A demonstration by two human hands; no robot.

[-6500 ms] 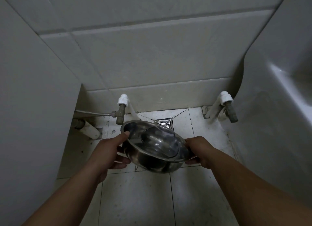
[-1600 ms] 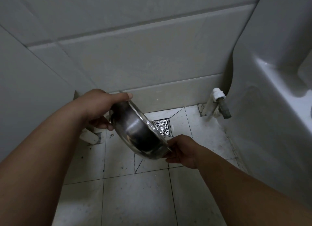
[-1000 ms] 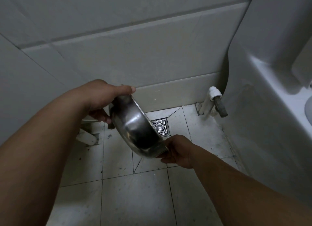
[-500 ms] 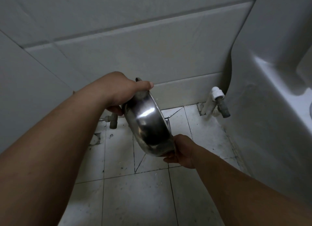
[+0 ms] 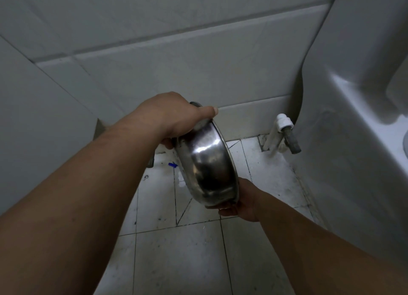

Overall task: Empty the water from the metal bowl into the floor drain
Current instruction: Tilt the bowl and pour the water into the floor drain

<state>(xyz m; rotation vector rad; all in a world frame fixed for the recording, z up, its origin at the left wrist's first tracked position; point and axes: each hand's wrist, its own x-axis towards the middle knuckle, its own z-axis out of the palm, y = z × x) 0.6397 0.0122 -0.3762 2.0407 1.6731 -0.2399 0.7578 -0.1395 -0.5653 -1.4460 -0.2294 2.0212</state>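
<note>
The metal bowl (image 5: 206, 164) is tipped almost on its edge above the floor, its shiny underside facing me and its mouth turned away toward the back wall. My left hand (image 5: 174, 116) grips the upper rim, thumb along the edge. My right hand (image 5: 239, 202) holds the lower rim from beneath. The floor drain lies behind the bowl and is hidden. I cannot see the bowl's inside or any water in it.
A white pipe with a metal tap (image 5: 287, 132) sticks out at the wall's foot on the right. A white basin or tub (image 5: 353, 118) fills the right side. A small blue scrap (image 5: 172, 165) lies on the stained tile floor (image 5: 189, 257). A grey panel (image 5: 39, 109) closes the left.
The bowl has been tipped from nearly level to almost on edge. My left hand has risen with the upper rim, and the bowl now covers the drain.
</note>
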